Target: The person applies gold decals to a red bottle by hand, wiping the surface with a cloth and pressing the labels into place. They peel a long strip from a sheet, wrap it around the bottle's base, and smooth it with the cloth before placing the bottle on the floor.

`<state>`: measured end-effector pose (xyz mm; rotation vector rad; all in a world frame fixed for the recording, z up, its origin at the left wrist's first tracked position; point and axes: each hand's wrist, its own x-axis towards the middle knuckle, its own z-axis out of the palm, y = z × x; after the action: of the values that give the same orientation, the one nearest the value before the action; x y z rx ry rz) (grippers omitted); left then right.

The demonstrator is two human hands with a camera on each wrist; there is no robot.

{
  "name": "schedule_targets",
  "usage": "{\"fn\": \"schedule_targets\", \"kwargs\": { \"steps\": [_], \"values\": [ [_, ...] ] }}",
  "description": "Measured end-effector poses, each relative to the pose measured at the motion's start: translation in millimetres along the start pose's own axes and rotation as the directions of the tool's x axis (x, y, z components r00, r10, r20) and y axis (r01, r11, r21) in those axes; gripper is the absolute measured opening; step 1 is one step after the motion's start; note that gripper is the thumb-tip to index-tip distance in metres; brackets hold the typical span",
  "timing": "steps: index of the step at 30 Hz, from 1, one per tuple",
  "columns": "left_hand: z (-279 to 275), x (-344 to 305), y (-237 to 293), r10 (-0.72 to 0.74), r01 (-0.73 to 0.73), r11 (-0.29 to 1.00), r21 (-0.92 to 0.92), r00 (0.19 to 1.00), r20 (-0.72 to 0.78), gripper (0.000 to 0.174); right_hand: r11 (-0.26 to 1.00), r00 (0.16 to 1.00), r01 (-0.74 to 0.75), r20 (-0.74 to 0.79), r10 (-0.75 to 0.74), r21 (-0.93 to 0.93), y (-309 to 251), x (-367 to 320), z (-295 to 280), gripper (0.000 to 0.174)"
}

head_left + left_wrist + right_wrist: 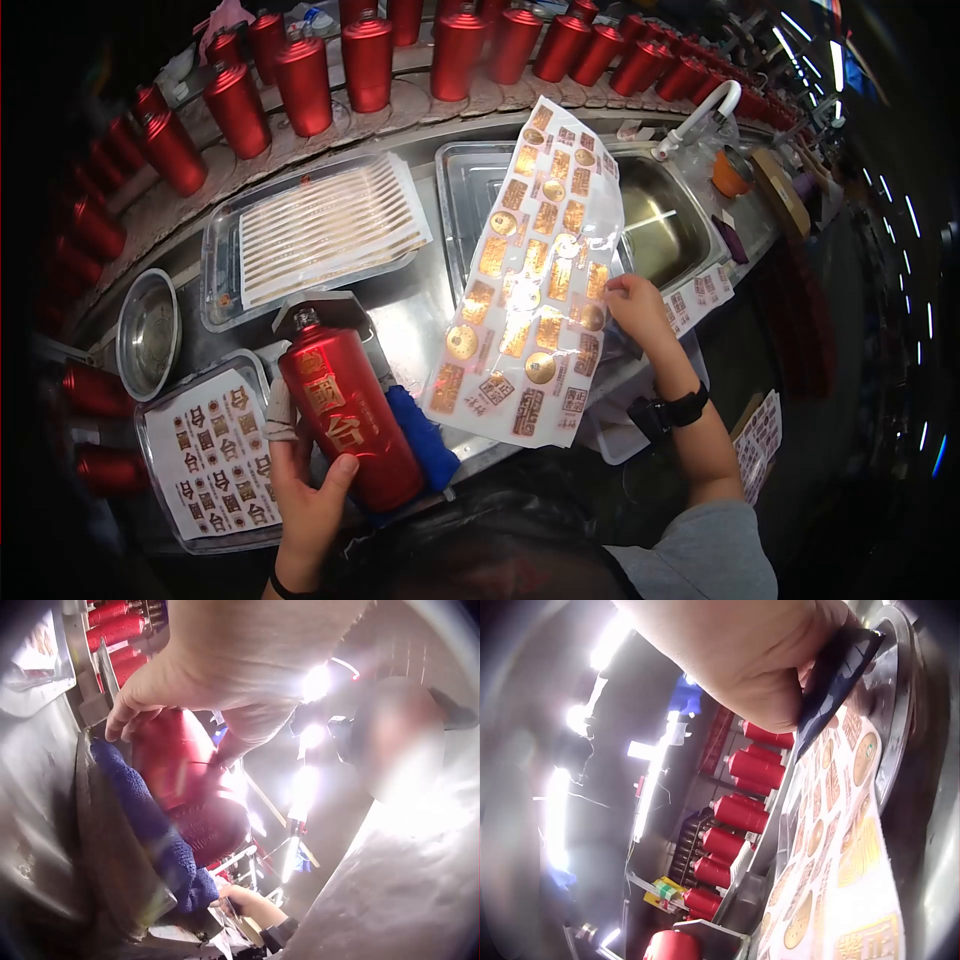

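Note:
A red bottle (365, 425) with gold characters leans on a blue cloth (425, 440), its neck tipped toward a grey angled support (345, 308). My left hand (308, 500) grips it, thumb on the front and fingers along the far side; one finger wears a pale cover (280, 408). In the left wrist view the bottle's base (214, 829) shows beside the cloth. My right hand (643, 315) pinches the right edge of a long, glossy sheet of gold decals (530, 345). In the right wrist view a dark, shiny strip (840, 682) shows at my right fingers.
A tray with a striped sheet (330, 235) lies behind the bottle, a round metal bowl (150, 330) at left. Another tray holds a decal sheet (215, 460). A sink (665, 235) with a white faucet (705, 115) stands at right. Rows of red bottles (365, 65) line the back.

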<state>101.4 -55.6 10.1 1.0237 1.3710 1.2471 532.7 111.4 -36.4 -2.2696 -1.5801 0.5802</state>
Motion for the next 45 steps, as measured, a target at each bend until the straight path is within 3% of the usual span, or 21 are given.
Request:
{"fn": "schedule_targets", "kwargs": {
  "steps": [1, 3, 4, 5, 6, 7, 9, 13, 14, 16, 18, 20, 23, 26, 30, 32, 35, 39, 41, 43, 45],
  "values": [
    [2.2, 0.9, 0.3, 0.006, -0.006, 1.000, 0.001, 1.000, 0.015, 0.091, 0.999, 1.000, -0.016, 0.019, 0.015, 0.044, 6.0, 0.8, 3.8, 0.031],
    [-0.9, 0.0, -0.2, 0.005, -0.005, 1.000, 0.029, 1.000, 0.012, 0.091, 0.961, 0.954, 0.277, -0.121, -0.274, 0.008, 27.5, 0.0, 5.1, 0.031],
    [-1.1, -0.1, -1.8, 0.012, -0.012, 0.999, 0.031, 1.000, 0.008, 0.092, 0.983, 0.983, 0.176, -0.066, -0.172, 0.046, 15.6, -11.4, -3.1, 0.030],
    [-4.3, -0.3, -3.6, 0.026, -0.028, 0.998, 0.064, 0.999, 0.031, 0.093, 0.961, 0.956, 0.273, -0.128, -0.264, 0.054, 30.2, -14.6, 0.3, 0.026],
    [-3.0, 1.0, 1.3, 0.020, -0.022, 0.999, 0.045, 0.999, 0.044, 0.092, 0.951, 0.959, 0.281, -0.073, -0.274, 0.128, 35.1, -23.1, -4.0, 0.022],
    [-1.9, 1.7, 4.9, 0.019, -0.021, 1.000, 0.024, 0.998, 0.067, 0.092, 0.969, 0.988, 0.142, 0.035, -0.151, 0.201, 34.6, -36.1, -9.3, 0.021],
    [-4.5, 1.3, 1.2, 0.027, -0.029, 0.999, 0.021, 0.996, 0.088, 0.092, 0.986, 0.995, 0.051, 0.081, -0.064, 0.157, 17.1, -68.1, -17.9, 0.025],
    [-11.2, 0.2, -7.5, 0.025, -0.032, 0.997, 0.065, 0.994, 0.106, 0.092, 0.982, 0.992, 0.045, 0.109, -0.065, 0.181, 31.2, -100.3, -1.8, 0.029],
    [-8.3, 0.1, -6.1, 0.033, -0.033, 0.999, 0.000, 0.995, 0.092, 0.091, 0.967, 0.993, -0.006, 0.113, -0.023, 0.256, 27.2, -106.6, 3.9, 0.030],
    [-12.3, -0.7, -8.2, 0.038, -0.041, 0.998, 0.037, 0.995, 0.091, 0.091, 0.912, 0.998, 0.030, 0.041, -0.052, 0.410, 17.0, -114.5, 22.5, 0.029],
    [-10.3, -1.1, -7.6, 0.050, -0.050, 0.999, 0.000, 0.995, 0.092, 0.090, 0.876, 0.998, -0.061, 0.014, 0.062, 0.478, 20.0, -114.8, 36.5, 0.029],
    [-10.0, -3.6, -8.1, 0.020, -0.015, 0.998, -0.059, 0.996, 0.086, 0.088, 0.829, 0.997, -0.019, -0.049, 0.056, 0.559, 20.5, -115.5, 44.9, 0.028],
    [-12.1, -5.0, -10.6, 0.015, -0.011, 0.999, -0.044, 0.997, 0.079, 0.088, 0.770, 0.989, -0.141, 0.052, 0.139, 0.622, 9.0, -117.3, 36.4, 0.022],
    [-14.4, -5.1, -14.8, 0.021, -0.016, 0.998, -0.057, 0.995, 0.093, 0.090, 0.780, 0.990, -0.140, 0.061, 0.131, 0.610, 13.3, -117.9, 34.3, 0.018],
    [-21.6, -3.9, -19.5, 0.032, -0.032, 0.999, -0.001, 0.994, 0.102, 0.091, 0.821, 0.988, -0.082, -0.061, 0.141, 0.565, 17.6, -114.1, 32.0, 0.015],
    [-22.1, -2.9, -19.4, 0.012, -0.011, 1.000, -0.009, 0.993, 0.119, 0.093, 0.829, 0.983, -0.020, -0.139, 0.118, 0.559, 23.0, -109.2, 26.2, 0.016],
    [-22.8, -3.3, -20.3, 0.020, -0.020, 1.000, -0.003, 0.993, 0.120, 0.093, 0.925, 0.972, 0.047, -0.230, 0.045, 0.376, 24.6, -95.5, -1.0, 0.020],
    [-24.1, -2.1, -27.6, 0.060, -0.064, 0.997, 0.042, 0.993, 0.097, 0.094, 0.914, 0.941, 0.133, -0.337, 0.004, 0.383, 28.3, -46.8, -43.6, 0.020],
    [-20.3, -3.6, -20.1, 0.023, -0.027, 0.999, 0.046, 0.996, 0.092, 0.094, 0.919, 0.919, 0.221, -0.384, -0.084, 0.327, 30.7, -10.1, -69.8, 0.019],
    [-17.5, -4.3, -8.7, -0.005, 0.002, 1.000, 0.022, 0.995, 0.101, 0.092, 0.931, 0.930, 0.243, -0.339, -0.144, 0.271, 41.2, 35.4, -92.7, 0.016],
    [-13.6, -4.4, -0.7, -0.031, 0.037, 0.998, -0.042, 0.990, 0.141, 0.088, 0.897, 0.929, 0.261, -0.344, -0.135, 0.355, 53.5, 81.2, -109.6, 0.014]
  ]
}}
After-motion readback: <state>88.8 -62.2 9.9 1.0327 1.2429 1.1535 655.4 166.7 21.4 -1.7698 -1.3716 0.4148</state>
